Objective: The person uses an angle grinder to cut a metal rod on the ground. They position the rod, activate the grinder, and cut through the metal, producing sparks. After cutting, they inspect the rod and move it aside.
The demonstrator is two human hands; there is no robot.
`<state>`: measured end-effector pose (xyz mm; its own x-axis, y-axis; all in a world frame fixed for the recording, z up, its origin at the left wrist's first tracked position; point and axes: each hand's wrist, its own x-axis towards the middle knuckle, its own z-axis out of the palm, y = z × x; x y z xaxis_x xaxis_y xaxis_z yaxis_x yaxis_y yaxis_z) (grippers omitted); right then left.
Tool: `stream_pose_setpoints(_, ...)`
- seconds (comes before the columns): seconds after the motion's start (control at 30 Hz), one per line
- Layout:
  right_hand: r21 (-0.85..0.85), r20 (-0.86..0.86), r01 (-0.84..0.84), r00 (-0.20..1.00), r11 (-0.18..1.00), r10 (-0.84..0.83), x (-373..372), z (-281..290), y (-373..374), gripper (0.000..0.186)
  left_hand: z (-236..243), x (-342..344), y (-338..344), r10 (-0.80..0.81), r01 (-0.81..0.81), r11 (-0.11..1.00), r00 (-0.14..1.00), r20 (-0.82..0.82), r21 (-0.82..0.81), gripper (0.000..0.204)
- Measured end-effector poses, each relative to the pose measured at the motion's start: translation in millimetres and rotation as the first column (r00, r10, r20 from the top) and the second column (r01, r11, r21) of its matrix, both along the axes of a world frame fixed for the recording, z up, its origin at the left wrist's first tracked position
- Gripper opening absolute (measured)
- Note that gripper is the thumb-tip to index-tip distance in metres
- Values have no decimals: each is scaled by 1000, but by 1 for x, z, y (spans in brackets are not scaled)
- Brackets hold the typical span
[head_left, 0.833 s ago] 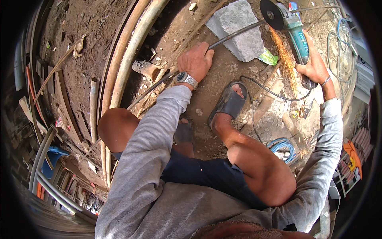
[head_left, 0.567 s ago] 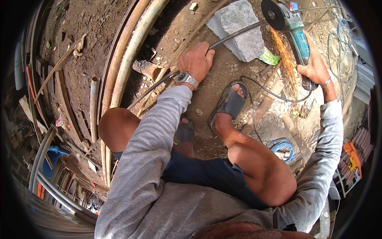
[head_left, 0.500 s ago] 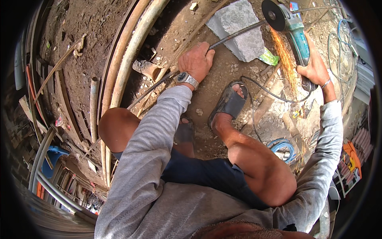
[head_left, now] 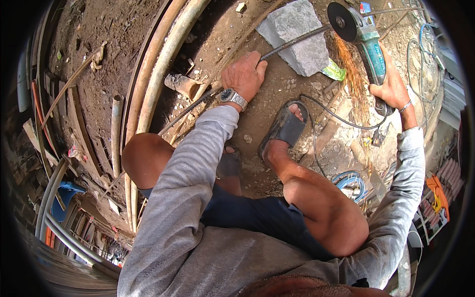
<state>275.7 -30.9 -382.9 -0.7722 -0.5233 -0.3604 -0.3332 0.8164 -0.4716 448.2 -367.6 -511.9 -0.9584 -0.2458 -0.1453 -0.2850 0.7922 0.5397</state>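
My left hand (head_left: 243,78) is wrapped round a long ribbed steel bar (head_left: 296,41), pressing it low over the ground. The bar slants up to the right across a rough grey stone block (head_left: 297,34). My right hand (head_left: 394,85) grips a teal angle grinder (head_left: 372,55) by its body. The grinder's dark disc (head_left: 342,22) meets the bar just right of the block. Orange sparks (head_left: 350,74) spray from there toward the ground near me. A black power cord (head_left: 341,119) runs from the grinder's rear end past my sandalled foot.
Long rusty pipes (head_left: 163,64) lie left of my left hand. A green wrapper (head_left: 334,70) rests against the block. Coiled blue hose (head_left: 350,184) lies beside my right knee. Further right are an orange object (head_left: 437,194) and stacked rods. Boards and a blue container (head_left: 66,200) are at far left.
The grinder and my right hand have shifted very slightly, and the spark stream looks thinner and more spread. My left hand has stayed in place on the bar.
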Motion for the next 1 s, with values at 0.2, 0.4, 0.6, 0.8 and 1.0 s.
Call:
stream_pose_setpoints(0.2, 6, -42, -17, 999, 1000, 17, 2, -3, 4, 106, -1, 0, 0, -11, 11, 1000, 1000, -8, 0, 22)
stream_pose_setpoints(0.4, 3, 46, 12, 999, 1000, -12, 3, 0, 4, 105, -2, -1, -1, -22, 22, 1000, 1000, -8, 4, 23)
stream_pose_setpoints(0.6, 29, 75, 57, 995, 998, -59, 4, 3, -1, 105, -3, -2, -2, -41, 41, 999, 999, 15, 8, 23)
stream_pose_setpoints(0.8, 25, 32, 18, 999, 1000, -19, 4, 0, 1, 105, 0, -2, -3, -50, 51, 999, 999, -12, 19, 22)
stream_pose_setpoints(1.0, 33, 37, 38, 999, 999, -39, 7, 3, 1, 104, -1, -2, -4, -58, 58, 998, 998, 3, 13, 22)
